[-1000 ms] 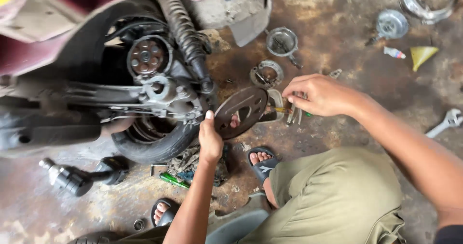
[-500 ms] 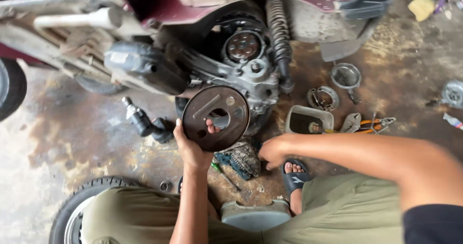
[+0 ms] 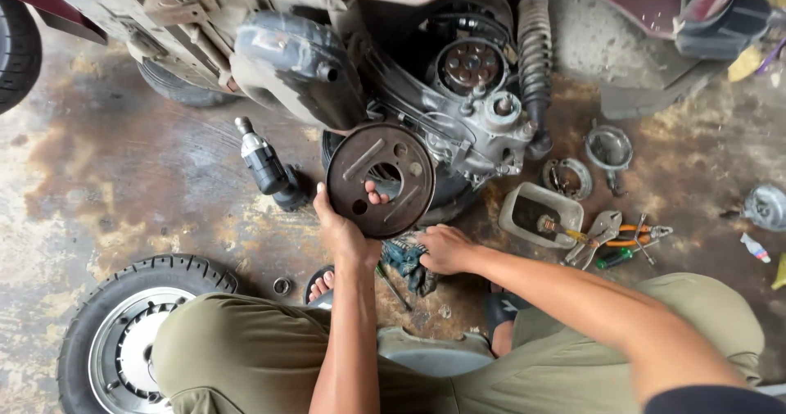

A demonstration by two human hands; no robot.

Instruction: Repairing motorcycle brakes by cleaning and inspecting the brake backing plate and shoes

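The round rusty-brown metal brake plate point(image 3: 381, 179) has dull grey streaks. The crumpled rag point(image 3: 407, 260) is dark teal. The concrete floor point(image 3: 123, 176) is grey, mottled with rust-orange stains. The pliers point(image 3: 634, 234) have orange handles; the trousers point(image 3: 246, 348) are olive green.

Left hand point(image 3: 345, 235) holds up a round brown brake plate point(image 3: 381, 179) — fingers through its centre hole (scooter hub behind); right hand point(image 3: 446, 249) rests on a dark rag point(image 3: 407, 260).

The scene is seen from one head-worn camera, aimed steeply down, close above the hands and the floor point(image 3: 123, 176).
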